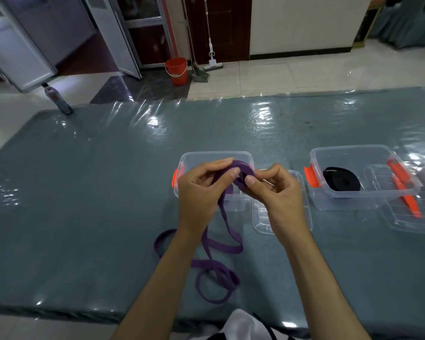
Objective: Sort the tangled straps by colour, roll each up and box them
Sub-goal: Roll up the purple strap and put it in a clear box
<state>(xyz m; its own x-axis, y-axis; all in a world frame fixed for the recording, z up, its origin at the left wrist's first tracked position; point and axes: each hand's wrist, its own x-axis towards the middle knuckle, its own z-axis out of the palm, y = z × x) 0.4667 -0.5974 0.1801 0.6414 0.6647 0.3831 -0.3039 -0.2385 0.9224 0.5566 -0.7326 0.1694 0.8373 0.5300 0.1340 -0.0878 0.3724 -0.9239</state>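
Observation:
A purple strap [225, 244] runs from a small coil between my hands down to loose loops on the table near the front edge. My left hand [199, 192] pinches the strap just left of the coil. My right hand [277, 192] pinches the coil itself between thumb and fingers. Both hands hover over a clear plastic box [189, 158] with orange clips. To the right stands a second clear box [329, 153]; a rolled black strap [341, 182] lies inside it.
A clear lid [263, 222] lies by the first box, partly under my right hand. Another lid [415, 222] with an orange clip lies by the right box. A bottle [57, 98] stands at the table's far left corner. The table [84, 192] has a glossy grey-green cover.

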